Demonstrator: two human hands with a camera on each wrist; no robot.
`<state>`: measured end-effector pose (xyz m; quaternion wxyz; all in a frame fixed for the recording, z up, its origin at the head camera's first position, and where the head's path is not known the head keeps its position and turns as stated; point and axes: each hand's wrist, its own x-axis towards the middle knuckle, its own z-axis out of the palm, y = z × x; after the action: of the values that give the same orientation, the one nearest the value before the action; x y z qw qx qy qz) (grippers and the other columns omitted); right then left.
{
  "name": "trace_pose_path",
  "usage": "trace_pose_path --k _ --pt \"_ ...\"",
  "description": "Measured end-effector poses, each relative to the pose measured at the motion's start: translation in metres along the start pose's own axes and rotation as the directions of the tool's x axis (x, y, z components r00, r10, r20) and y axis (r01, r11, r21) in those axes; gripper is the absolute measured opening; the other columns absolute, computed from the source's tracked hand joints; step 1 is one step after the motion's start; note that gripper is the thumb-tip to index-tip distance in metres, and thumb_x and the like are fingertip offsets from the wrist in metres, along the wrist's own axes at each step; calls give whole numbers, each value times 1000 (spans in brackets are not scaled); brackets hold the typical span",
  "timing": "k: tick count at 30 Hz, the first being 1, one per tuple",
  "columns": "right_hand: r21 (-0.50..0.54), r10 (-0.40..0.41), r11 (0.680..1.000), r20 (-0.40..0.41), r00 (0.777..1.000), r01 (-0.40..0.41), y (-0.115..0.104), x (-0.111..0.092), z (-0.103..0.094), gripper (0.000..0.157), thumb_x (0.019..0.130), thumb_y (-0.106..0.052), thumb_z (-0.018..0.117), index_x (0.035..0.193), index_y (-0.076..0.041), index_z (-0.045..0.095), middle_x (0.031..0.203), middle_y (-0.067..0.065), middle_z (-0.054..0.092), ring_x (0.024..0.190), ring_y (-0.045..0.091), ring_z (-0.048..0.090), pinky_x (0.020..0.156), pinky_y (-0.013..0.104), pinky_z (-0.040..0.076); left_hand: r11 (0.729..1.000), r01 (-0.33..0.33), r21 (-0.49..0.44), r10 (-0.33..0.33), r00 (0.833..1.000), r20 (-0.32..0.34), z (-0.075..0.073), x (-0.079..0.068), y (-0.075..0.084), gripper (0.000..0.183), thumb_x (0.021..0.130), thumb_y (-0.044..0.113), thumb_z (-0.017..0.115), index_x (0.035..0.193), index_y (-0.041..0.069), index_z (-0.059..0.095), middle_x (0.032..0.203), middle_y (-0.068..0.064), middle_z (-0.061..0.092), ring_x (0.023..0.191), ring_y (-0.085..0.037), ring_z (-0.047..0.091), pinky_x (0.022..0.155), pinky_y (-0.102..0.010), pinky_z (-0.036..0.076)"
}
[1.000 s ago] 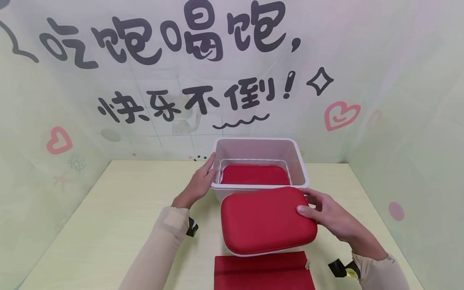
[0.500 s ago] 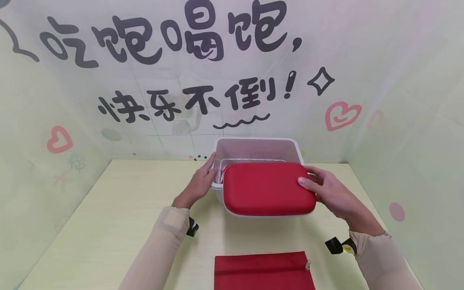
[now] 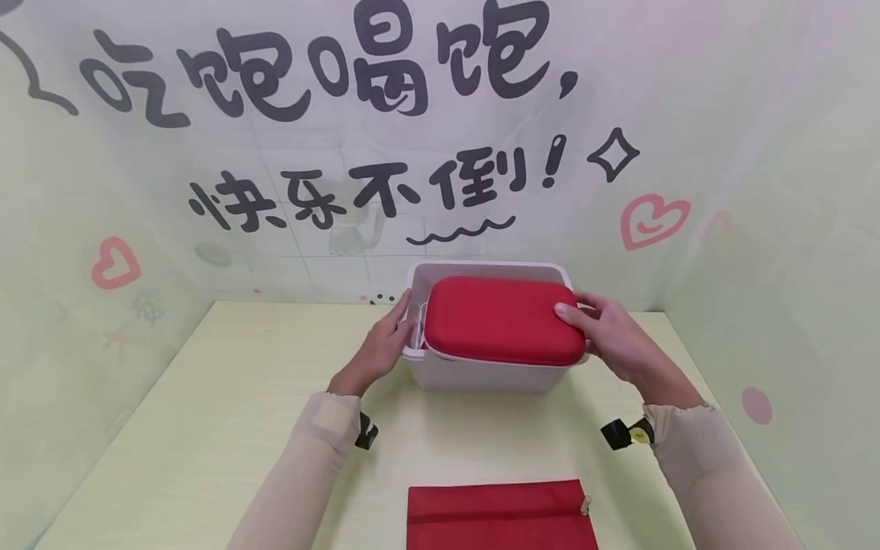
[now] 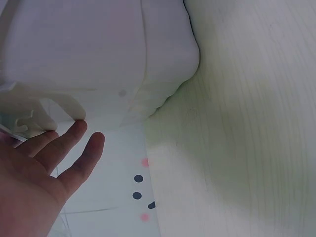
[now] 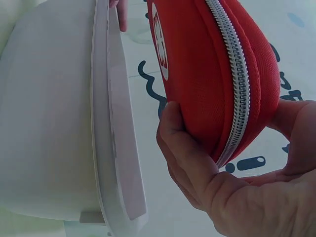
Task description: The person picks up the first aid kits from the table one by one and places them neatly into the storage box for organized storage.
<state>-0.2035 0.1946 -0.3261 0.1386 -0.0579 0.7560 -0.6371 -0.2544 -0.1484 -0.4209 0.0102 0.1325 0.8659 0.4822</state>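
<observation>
My right hand grips the right end of a red zippered case, thumb on top and fingers beneath. In the right wrist view a silvery zipper runs round the case, and a white printed mark shows on one face. The case hangs tilted over the opening of a white plastic bin, hiding most of its inside. At the bin's left wall, my left hand holds the rim. The left wrist view has the fingertips of that hand against the bin wall.
A flat red pouch with a zipper pull lies at the table's near edge. The light wooden table is bounded by printed curtain walls at the back and sides, and the bin stands close to the back one.
My right hand has lifted the red case up and away from me, from in front of the bin to above its opening. The left hand stays at the bin's rim.
</observation>
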Motion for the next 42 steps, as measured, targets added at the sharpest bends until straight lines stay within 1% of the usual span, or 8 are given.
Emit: trace_pose_path --k 2,4,7,9,18,27,35,42 --pt "4 23 1000 -17 1000 -23 -1 6 1 73 89 -34 58 143 0 22 128 21 43 95 21 60 77 31 53 1000 5 0 -5 1000 -3 0 0 0 53 99 32 32 148 30 14 152 1 21 124 -20 39 91 -40 42" --pt "0 50 999 -35 998 -50 -2 11 1 77 89 -36 59 144 -1 20 129 21 42 97 21 59 78 30 52 1000 16 -2 -16 1000 -5 0 0 0 53 99 32 33 148 31 14 151 2 21 99 -24 52 76 -38 46" --pt "-4 81 997 -59 995 -81 -3 19 3 80 89 -38 59 146 -2 17 131 20 42 100 22 56 80 29 52 1000 27 -4 -27 1000 -5 0 0 0 53 99 30 33 149 30 15 151 1 22 61 -23 45 58 -35 45" --pt "-11 97 995 -73 993 -98 -2 24 4 80 89 -39 58 146 -2 16 131 20 42 102 24 55 80 30 51 1000 28 -7 -28 1000 -6 1 0 0 53 99 29 33 149 30 15 151 0 22 52 -22 37 50 -33 42" --pt "-57 149 986 -122 981 -156 2 44 8 79 89 -38 58 146 -1 17 131 20 43 107 31 53 84 37 50 1000 24 -12 -24 1000 2 2 1 2 53 99 26 33 149 28 14 151 1 22 64 -26 42 54 -33 44" --pt "-119 163 976 -152 975 -182 3 56 14 70 90 -34 58 143 -3 25 128 18 46 109 34 52 86 41 49 1000 19 -1 -19 1000 -5 2 1 0 54 98 31 34 149 29 15 151 -1 23 54 -22 37 51 -35 42" --pt "-149 161 971 -169 972 -186 6 64 18 68 90 -33 58 142 -3 27 125 19 49 102 33 56 85 40 50 1000 20 9 -20 1000 -5 2 1 0 54 99 26 34 148 30 15 151 -1 24 50 -20 35 51 -35 42" --pt "-185 156 964 -195 968 -193 14 72 28 68 90 -29 58 143 -4 24 125 19 48 102 32 56 82 39 51 1000 20 19 -20 1000 -8 2 1 0 53 98 31 34 149 30 15 150 0 25 58 -22 38 53 -35 42"
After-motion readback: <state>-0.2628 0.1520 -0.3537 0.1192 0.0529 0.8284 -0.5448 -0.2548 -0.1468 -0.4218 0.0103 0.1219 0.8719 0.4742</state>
